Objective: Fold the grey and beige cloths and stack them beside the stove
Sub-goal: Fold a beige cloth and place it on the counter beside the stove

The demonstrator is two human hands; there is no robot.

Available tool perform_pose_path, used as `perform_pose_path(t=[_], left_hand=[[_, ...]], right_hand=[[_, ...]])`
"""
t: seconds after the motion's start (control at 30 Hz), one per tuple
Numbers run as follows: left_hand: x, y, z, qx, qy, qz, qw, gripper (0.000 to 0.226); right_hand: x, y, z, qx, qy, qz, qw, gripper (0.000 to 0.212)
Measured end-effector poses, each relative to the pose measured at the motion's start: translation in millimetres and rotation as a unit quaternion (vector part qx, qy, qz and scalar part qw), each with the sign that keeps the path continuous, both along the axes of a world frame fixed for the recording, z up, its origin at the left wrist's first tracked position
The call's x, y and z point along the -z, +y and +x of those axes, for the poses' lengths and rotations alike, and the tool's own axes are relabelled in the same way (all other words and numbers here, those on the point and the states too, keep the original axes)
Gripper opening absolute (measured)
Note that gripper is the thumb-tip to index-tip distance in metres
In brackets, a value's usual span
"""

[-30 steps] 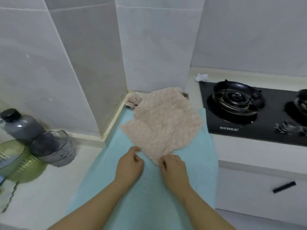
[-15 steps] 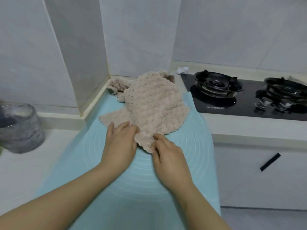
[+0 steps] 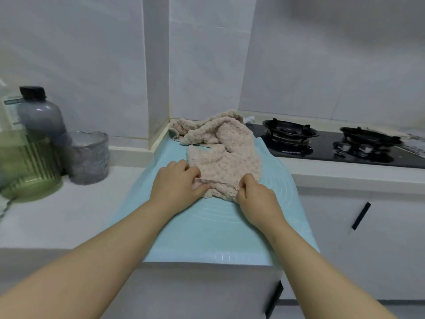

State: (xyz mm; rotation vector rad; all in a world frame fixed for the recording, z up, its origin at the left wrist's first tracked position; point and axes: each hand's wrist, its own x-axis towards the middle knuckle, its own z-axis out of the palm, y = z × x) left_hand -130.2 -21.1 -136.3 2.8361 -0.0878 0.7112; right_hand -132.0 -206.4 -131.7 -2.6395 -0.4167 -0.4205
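Beige cloth [image 3: 226,157] lies rumpled on a teal mat [image 3: 207,226] beside the stove [image 3: 322,148] — left hand [image 3: 177,187] and right hand [image 3: 255,196] each pinching its near edge.

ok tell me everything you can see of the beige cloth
The beige cloth looks like a fluffy, bumpy-textured towel, crumpled in loose folds. It lies on the light blue mat beside the stove, its far end bunched toward the wall corner. The left hand and right hand each grip its near edge.
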Motion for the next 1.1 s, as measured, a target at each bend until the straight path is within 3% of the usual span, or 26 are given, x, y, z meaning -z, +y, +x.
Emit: perform_pose_path(t=[0.17, 0.43, 0.53, 0.63, 0.8, 1.1], left_hand=[[1.5, 7.9, 5.4, 0.052, 0.082, -0.092, 0.991, 0.034], [-4.1, 1.0, 0.6, 0.076, 0.034, -0.156, 0.984, 0.023], [-11.8, -4.4, -5.0, 0.019, -0.015, -0.166, 0.986, 0.031], [-14.9, 0.0, -2.2, -0.118, -0.065, -0.123, 0.983, 0.031], [-3.4, 9.4, 9.6, -0.161, 0.109, -0.046, 0.98, 0.036], [0.6, 12.2, 13.9, -0.11, 0.099, -0.12, 0.982, 0.031]], right_hand=[[1.1, -0.5, 0.5, 0.042, -0.053, -0.02, 0.997, 0.008], [1.8, -0.1, 2.5, 0.07, -0.094, -0.033, 0.993, 0.015], [4.3, -1.1, 2.5, 0.077, -0.09, -0.01, 0.993, 0.024], [7.4, -1.1, 6.6, 0.097, -0.073, -0.013, 0.993, 0.031], [9.9, 0.2, 11.6, 0.134, -0.063, -0.045, 0.988, 0.025], [8.8, -3.4, 11.3, 0.072, -0.024, -0.028, 0.997, 0.034]])
